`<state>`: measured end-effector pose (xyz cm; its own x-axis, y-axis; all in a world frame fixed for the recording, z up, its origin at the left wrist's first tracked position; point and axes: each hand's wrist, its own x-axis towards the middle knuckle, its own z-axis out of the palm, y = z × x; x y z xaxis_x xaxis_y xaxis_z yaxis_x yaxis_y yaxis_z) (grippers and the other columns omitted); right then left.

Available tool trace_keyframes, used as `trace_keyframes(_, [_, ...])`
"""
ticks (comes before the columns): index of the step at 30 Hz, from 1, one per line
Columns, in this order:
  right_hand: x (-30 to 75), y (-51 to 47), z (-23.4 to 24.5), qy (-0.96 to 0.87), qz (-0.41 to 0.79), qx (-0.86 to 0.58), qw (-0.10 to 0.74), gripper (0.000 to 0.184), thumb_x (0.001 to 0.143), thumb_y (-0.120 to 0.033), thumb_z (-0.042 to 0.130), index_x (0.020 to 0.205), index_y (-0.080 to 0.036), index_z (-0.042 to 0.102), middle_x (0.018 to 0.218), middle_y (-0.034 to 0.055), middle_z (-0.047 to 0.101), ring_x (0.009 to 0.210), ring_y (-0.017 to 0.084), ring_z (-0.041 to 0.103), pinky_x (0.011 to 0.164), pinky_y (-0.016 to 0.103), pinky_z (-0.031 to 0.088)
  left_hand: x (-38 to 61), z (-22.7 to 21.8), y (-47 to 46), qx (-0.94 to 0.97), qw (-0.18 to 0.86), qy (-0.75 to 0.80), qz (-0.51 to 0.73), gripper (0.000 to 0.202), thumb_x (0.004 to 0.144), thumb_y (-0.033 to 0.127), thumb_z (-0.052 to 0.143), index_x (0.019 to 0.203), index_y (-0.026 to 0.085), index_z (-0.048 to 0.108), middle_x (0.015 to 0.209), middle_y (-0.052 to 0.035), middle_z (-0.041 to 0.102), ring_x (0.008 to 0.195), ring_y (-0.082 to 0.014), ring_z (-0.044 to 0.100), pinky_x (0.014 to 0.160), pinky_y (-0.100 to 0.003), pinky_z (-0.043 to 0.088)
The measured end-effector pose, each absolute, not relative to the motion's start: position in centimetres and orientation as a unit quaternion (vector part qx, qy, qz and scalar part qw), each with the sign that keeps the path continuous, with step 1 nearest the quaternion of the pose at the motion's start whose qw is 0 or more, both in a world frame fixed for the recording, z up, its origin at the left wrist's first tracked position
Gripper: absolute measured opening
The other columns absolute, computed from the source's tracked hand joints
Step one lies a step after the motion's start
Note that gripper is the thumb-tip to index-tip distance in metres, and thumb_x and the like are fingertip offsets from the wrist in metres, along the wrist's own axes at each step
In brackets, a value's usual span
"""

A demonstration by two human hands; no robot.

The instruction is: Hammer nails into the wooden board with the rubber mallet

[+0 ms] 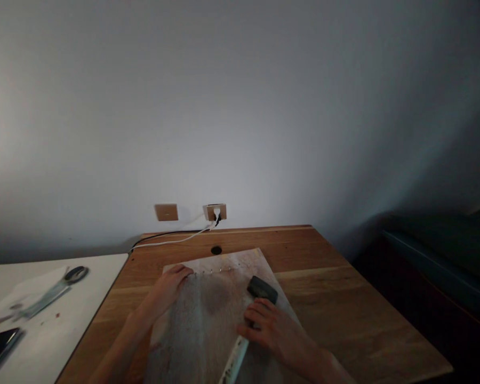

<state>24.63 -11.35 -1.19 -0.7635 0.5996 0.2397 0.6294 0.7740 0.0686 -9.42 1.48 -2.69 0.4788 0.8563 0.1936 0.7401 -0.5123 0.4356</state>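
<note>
A wooden board (184, 330) lies at a slant on the brown desk, with a row of small nails (220, 270) standing along its far end. My left hand (175, 278) rests over the board's far left corner, fingertips drawn together at the left end of the row. Whatever those fingertips hold, if anything, is hidden. My right hand (270, 328) is wrapped around the upper handle of a mallet (263, 289). Its black head is above the right part of the board, and its pale, scuffed handle slants down toward me.
The brown desk (324, 298) has a round cable hole (216, 249) near the wall. Cables (176, 241) run to a wall socket (216, 212). On the white table (92, 282) at left lie a roll of tape (76, 274), a clear packet (48, 300) and a dark phone-like device (0, 346).
</note>
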Motion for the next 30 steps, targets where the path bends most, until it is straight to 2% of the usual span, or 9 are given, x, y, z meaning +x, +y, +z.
trace_keyframes(4, [25.0,-11.8,0.3,-0.931,-0.016,-0.353,0.087,0.027,0.100,-0.022,0.062,0.126,-0.031,0.066,0.106,0.0021,0.071,0.104,0.021,0.064,0.099,0.039,0.048,-9.5,-2.7,1.7,0.855,0.140,0.465,0.180,0.036,0.097,0.013,0.043,0.118,0.019,0.072,0.116,-0.0110,0.073,0.109,-0.0251,0.068,0.099,-0.037,0.052])
trace_keyframes(7, [24.7,-10.5,2.9,-0.912,0.092,-0.391,0.088,0.035,0.099,-0.014,0.059,0.129,-0.031,0.065,0.114,0.0019,0.071,0.111,0.018,0.064,0.099,0.030,0.049,-9.4,-2.1,1.8,0.863,0.129,0.460,0.167,0.032,0.098,0.012,0.045,0.115,0.019,0.071,0.113,-0.0101,0.073,0.107,-0.0244,0.069,0.097,-0.036,0.052])
trace_keyframes(9, [24.4,-8.1,4.5,-0.875,0.108,-0.465,0.085,0.033,0.100,-0.015,0.056,0.129,-0.027,0.066,0.117,0.0043,0.070,0.109,0.016,0.065,0.098,0.026,0.049,-9.1,-1.3,1.9,0.862,0.114,0.467,0.162,0.028,0.099,0.014,0.046,0.109,0.019,0.072,0.108,-0.0099,0.072,0.103,-0.0243,0.069,0.093,-0.035,0.052])
trace_keyframes(12, [24.0,-3.1,5.1,-0.806,0.053,-0.585,0.067,0.031,0.105,-0.018,0.044,0.127,-0.014,0.067,0.124,0.0158,0.068,0.122,0.025,0.061,0.108,0.039,0.046,-8.4,0.0,1.9,0.853,0.105,0.484,0.161,0.025,0.101,0.021,0.048,0.100,0.018,0.072,0.102,-0.0096,0.072,0.097,-0.0241,0.069,0.088,-0.034,0.051])
trace_keyframes(14, [23.5,-0.1,4.5,-0.792,0.052,-0.607,0.034,0.028,0.104,-0.023,0.052,0.124,-0.011,0.066,0.123,0.0184,0.068,0.118,0.028,0.063,0.102,0.044,0.050,-7.8,0.6,1.9,0.853,0.119,0.487,0.147,0.022,0.100,0.020,0.050,0.099,0.018,0.072,0.103,-0.0087,0.072,0.097,-0.0235,0.069,0.086,-0.033,0.050])
trace_keyframes(17, [22.9,2.7,3.3,-0.794,0.063,-0.604,-0.018,0.026,0.099,-0.033,0.065,0.118,-0.014,0.067,0.119,0.0099,0.070,0.109,0.024,0.068,0.095,0.046,0.055,-7.1,0.5,1.9,0.856,0.145,0.482,0.120,0.020,0.096,0.014,0.052,0.096,0.019,0.072,0.103,-0.0076,0.072,0.096,-0.0228,0.069,0.085,-0.031,0.049])
trace_keyframes(19, [22.8,3.3,2.8,-0.800,0.066,-0.596,-0.039,0.025,0.099,-0.034,0.066,0.116,-0.016,0.068,0.119,0.0071,0.070,0.106,0.023,0.068,0.094,0.046,0.056,-6.8,0.1,1.9,0.855,0.154,0.480,0.123,0.022,0.094,0.012,0.051,0.094,0.019,0.072,0.102,-0.0079,0.072,0.096,-0.0224,0.069,0.085,-0.030,0.048])
trace_keyframes(25, [23.2,3.1,3.4,-0.807,0.057,-0.585,-0.049,0.029,0.099,-0.033,0.065,0.123,-0.017,0.065,0.125,0.0085,0.068,0.113,0.025,0.066,0.097,0.048,0.055,-6.8,-1.3,2.4,0.849,0.139,0.497,0.117,0.021,0.097,0.015,0.048,0.094,0.018,0.068,0.101,-0.0095,0.071,0.096,-0.0238,0.068,0.085,-0.032,0.048])
trace_keyframes(30, [23.2,3.0,3.5,-0.807,0.071,-0.582,-0.074,0.024,0.099,-0.034,0.066,0.114,-0.016,0.069,0.118,0.0076,0.070,0.105,0.022,0.069,0.094,0.045,0.056,-6.3,-1.7,2.4,0.844,0.096,0.513,0.127,0.020,0.100,0.021,0.047,0.093,0.017,0.065,0.100,-0.0117,0.070,0.092,-0.0254,0.068,0.083,-0.034,0.048])
